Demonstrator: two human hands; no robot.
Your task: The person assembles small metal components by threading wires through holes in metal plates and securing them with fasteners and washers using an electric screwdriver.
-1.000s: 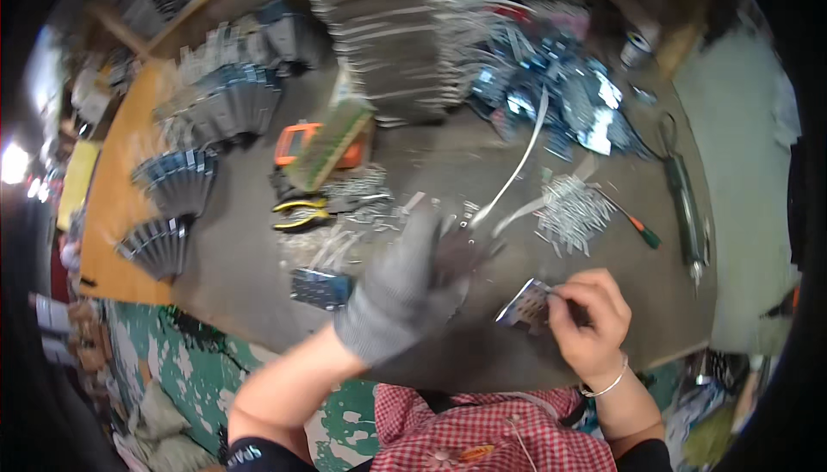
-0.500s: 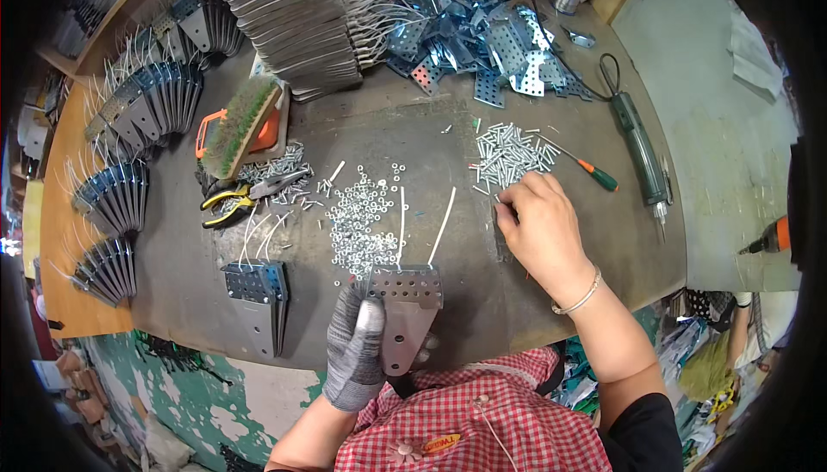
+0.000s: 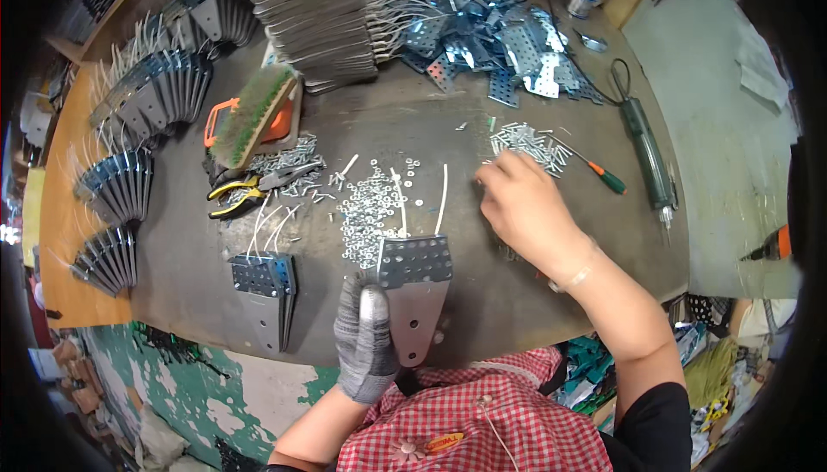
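Observation:
My left hand (image 3: 363, 338), in a grey knit glove with the thumb on the front, grips a tapered grey plate (image 3: 417, 321). Across the plate's wide end sits a perforated metal bracket (image 3: 415, 261), and two white wires (image 3: 444, 201) stick up from it. The plate leans over the near side of a heap of small nuts (image 3: 366, 214). Bare and curled, my right hand (image 3: 530, 214) is at the near left of a pile of screws (image 3: 538, 146). Its fingertips are bent together; anything between them is too small to make out.
Finished-looking plates (image 3: 263, 300) lie at left, below yellow-handled pliers (image 3: 241, 192) and a green-bristled brush (image 3: 254, 114). Perforated brackets (image 3: 482, 37) are heaped at the back beside stacked plates (image 3: 301, 15). At right lie a screwdriver (image 3: 607, 177) and a corded power driver (image 3: 646, 153).
My left hand has lifted and tilted the plate, its bracket end now higher over the nuts. My right hand has shifted up and left along the screw pile. The whole view has shifted slightly.

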